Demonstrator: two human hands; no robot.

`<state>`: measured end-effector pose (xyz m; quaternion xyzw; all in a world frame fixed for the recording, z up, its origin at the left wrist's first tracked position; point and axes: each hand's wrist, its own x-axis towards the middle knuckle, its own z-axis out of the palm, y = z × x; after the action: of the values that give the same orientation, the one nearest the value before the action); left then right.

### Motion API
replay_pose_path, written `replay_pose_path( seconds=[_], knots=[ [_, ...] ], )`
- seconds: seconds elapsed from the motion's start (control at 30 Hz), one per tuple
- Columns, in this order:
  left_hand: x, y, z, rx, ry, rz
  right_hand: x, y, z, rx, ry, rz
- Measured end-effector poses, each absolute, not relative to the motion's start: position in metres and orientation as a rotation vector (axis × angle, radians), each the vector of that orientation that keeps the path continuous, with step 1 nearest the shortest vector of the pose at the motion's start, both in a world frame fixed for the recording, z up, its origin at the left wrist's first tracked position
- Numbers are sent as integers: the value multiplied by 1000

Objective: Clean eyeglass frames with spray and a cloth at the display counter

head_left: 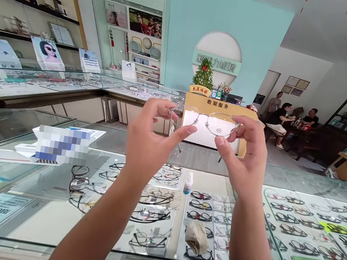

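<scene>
Both my hands hold up a pair of thin metal-rimmed eyeglasses (202, 119) above the glass display counter. My left hand (154, 144) is closed on the left rim, thumb below and fingers at the outer edge. At the other end, my right hand (244, 155) pinches the right rim near its hinge. A small dark mark shows on the right lens. The temples point away and down. On the counter below stand a small spray bottle (188, 184) and a crumpled beige cloth (196, 237).
Several frames lie in rows in the glass counter (54, 225). An opened white box (28, 151) rests on it at left. Beyond are a cashier desk (220, 105) and more glass cases (34, 84). Several people sit or stand by a table (296, 127) at the far right.
</scene>
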<state>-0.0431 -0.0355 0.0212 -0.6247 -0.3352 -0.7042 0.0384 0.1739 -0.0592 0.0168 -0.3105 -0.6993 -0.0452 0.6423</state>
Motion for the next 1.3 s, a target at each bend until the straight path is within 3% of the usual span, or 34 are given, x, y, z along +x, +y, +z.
replay_pose_path(
  seconds=[1.3],
  knots=[
    [-42, -26, 14, -1985, -877, -2159, 187, -38, 10, -739, -1649, 91]
  ],
)
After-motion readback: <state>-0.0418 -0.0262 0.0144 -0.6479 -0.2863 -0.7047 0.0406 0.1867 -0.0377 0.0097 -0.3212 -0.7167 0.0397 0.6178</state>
